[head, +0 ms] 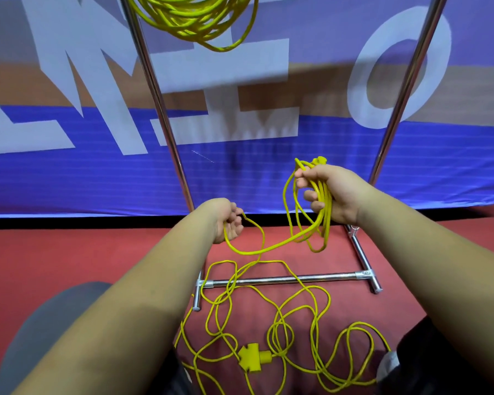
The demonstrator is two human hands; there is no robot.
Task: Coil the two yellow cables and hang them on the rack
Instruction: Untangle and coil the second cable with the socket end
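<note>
Red carpet (pixel 97 252) — right hand (pixel 337 195) grips cable (pixel 325 206).

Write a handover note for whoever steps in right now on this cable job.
Right hand grips several made loops of the second cable. Left hand holds the strand feeding them.
First coil hangs high between the posts of the rack; what it hangs from is out of frame.
Most of the second cable, with its yellow plug, lies loose on the red floor.
Left to do: finish coiling, then hang it.
</note>
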